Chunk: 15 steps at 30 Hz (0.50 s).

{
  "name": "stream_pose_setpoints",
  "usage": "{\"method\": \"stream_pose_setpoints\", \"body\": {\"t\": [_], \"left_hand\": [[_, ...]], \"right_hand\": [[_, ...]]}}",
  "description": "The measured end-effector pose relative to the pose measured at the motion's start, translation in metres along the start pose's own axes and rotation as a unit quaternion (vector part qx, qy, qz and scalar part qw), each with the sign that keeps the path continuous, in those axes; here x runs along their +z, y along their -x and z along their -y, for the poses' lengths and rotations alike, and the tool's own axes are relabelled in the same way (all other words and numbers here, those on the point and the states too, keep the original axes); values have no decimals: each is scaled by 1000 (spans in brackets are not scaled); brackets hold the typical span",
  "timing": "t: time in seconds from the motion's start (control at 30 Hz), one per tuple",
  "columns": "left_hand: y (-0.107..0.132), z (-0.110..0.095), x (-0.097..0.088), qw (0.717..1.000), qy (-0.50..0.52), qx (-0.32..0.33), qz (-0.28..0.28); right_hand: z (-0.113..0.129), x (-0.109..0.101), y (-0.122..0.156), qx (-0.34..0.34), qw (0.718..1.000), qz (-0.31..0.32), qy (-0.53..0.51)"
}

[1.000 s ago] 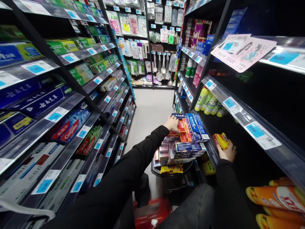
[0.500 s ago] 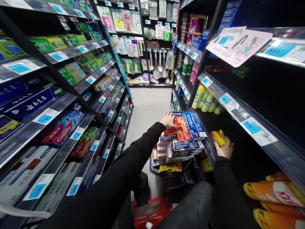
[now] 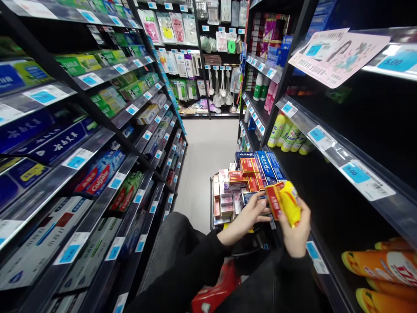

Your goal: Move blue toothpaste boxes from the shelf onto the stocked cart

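My right hand (image 3: 295, 237) grips a yellow and red box (image 3: 285, 202), lifted in front of me beside the dark right-hand shelf. My left hand (image 3: 249, 214) has its fingers curled against the left end of that box. Just beyond both hands stands a basket (image 3: 239, 243) piled with red, blue and pink toothpaste boxes (image 3: 249, 176). Black sleeves cover both arms.
Shelves of toothpaste boxes (image 3: 97, 174) line the left of the aisle. On the right, price-tagged shelves (image 3: 355, 171) hold green bottles (image 3: 288, 134) and orange packs (image 3: 384, 265). A red object (image 3: 215, 291) lies by my knees. Pale floor (image 3: 205, 152) runs to a far hanging display.
My right hand pulled the yellow and red box off the right shelf toward me. My left hand left the top of the basket pile and came back to the box.
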<state>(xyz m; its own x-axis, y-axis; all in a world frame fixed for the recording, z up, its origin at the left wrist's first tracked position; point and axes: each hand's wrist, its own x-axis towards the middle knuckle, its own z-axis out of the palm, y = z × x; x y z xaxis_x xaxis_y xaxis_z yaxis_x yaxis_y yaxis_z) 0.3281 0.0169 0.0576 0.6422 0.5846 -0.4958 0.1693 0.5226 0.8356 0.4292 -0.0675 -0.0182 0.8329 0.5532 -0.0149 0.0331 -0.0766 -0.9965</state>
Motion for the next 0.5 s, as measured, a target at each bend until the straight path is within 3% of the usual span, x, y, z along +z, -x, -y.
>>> {"method": "stream_pose_setpoints", "body": {"t": [0.13,0.27,0.3,0.37,0.43,0.5], "left_hand": [[16,14,-1,986,139,59,-76],[23,14,-19,982,125,64,-127],[24,11,-24,983,112,49,-137],[27,3,-31,985,90,24,-147],[32,-10,-33,987,102,11,-128],[40,-23,-31,983,168,-4,-76]], "right_hand": [[43,26,52,-5,1000,27,-13],[42,36,62,106,986,57,-111],[39,34,61,154,970,65,-176],[29,28,58,250,911,72,-320],[17,16,57,309,858,59,-405],[1,2,59,335,844,29,-417]]}}
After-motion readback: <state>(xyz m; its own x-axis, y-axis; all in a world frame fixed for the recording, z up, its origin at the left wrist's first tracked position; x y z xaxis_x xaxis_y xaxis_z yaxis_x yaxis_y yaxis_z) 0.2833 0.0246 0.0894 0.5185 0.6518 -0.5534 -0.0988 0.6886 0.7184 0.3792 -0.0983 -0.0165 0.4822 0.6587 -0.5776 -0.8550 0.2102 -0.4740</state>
